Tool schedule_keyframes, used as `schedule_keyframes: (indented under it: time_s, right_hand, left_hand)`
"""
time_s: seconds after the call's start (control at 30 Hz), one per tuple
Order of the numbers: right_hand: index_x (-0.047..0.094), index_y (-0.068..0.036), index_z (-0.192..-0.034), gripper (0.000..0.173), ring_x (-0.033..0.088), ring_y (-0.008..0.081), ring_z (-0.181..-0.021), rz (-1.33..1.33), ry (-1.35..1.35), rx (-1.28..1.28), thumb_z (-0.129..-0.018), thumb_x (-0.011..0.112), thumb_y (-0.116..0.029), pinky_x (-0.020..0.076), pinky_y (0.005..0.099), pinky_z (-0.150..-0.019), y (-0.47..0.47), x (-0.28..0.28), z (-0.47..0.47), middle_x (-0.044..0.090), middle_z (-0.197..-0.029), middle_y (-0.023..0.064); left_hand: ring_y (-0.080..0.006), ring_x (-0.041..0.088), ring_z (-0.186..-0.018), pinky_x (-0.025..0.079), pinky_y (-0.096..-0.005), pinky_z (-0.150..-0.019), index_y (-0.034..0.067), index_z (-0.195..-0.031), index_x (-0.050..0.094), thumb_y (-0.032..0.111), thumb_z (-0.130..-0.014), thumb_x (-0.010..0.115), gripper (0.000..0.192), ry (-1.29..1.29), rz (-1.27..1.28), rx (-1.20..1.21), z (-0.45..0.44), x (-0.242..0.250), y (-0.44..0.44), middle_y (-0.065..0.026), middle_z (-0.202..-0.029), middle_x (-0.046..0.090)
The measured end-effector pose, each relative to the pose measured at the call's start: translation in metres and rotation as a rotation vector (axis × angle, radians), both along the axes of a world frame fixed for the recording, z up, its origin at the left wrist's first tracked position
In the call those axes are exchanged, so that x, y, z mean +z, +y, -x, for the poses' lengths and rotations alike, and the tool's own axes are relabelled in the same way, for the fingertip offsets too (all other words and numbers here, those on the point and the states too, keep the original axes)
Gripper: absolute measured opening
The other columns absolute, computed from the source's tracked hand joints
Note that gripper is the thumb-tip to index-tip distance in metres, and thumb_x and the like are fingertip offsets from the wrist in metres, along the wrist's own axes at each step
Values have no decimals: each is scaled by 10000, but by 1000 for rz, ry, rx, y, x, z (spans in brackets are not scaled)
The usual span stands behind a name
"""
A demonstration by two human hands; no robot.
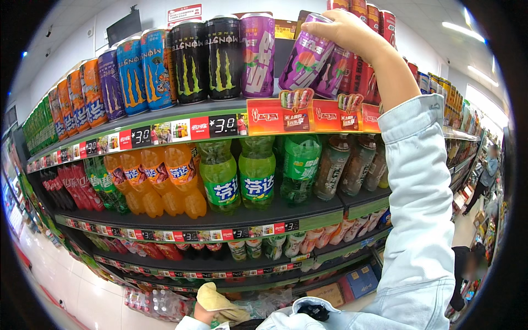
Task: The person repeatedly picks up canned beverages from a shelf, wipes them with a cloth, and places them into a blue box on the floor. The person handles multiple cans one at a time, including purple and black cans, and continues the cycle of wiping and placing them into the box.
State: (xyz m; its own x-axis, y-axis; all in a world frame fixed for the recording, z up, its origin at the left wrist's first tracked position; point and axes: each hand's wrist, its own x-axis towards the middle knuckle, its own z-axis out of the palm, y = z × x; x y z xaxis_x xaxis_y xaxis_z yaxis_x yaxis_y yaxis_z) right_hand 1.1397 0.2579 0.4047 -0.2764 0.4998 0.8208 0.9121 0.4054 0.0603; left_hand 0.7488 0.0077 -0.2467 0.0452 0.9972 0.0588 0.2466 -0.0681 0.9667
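On the top shelf my right hand grips a purple drink can by its upper end. That can leans to the right, its base at or close to the shelf. Another purple can stands upright to its left, with a gap between the two. Just right of the tilted can are a further purple can and red cans. Low in the picture, my left hand holds a crumpled yellow cloth, which hides part of the fingers.
Black Monster cans, blue cans and orange cans line the top shelf leftward. Soda bottles fill the shelf below. Red promotional cards edge the shelf front. Wrapped bottle packs lie low down. A person stands in the right aisle.
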Motion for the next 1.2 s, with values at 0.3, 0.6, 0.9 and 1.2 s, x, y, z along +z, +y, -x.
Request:
schedule_keyframes:
  time_s: [0.3,0.6,0.9,1.2]
  right_hand:
    - [657,55,-1148,829,672,328,-1033,220,-99,-3,-791,631,-693,520,408,-892,-30,14,4,665,-1092,256]
    - [587,79,-1251,932,653,324,-1082,264,-72,-56,-750,657,-704,510,397,-907,-40,13,1,635,-1177,263]
    - [660,67,-1037,807,650,286,-961,161,-86,10,-768,648,-694,503,386,-828,-44,5,5,663,-1016,211]
    - [619,56,-1211,834,596,336,-1138,267,-59,-78,-784,628,-661,459,418,-968,-50,7,7,603,-1237,251]
  left_hand:
    - [-240,688,-1006,564,-399,-884,64,-1366,454,59,-792,779,660,-149,65,48,-18,14,-10,-120,-1077,702]
    - [-237,687,-998,564,-390,-881,60,-1350,473,84,-826,750,593,-240,71,38,-38,26,-7,-112,-1073,700]
    - [-230,687,-997,563,-382,-886,57,-1345,487,108,-843,743,566,-56,11,-56,-42,17,-4,-106,-1082,699]
    - [-227,695,-978,561,-380,-879,45,-1287,553,69,-784,791,557,-408,125,59,-48,18,-12,-104,-1074,709]
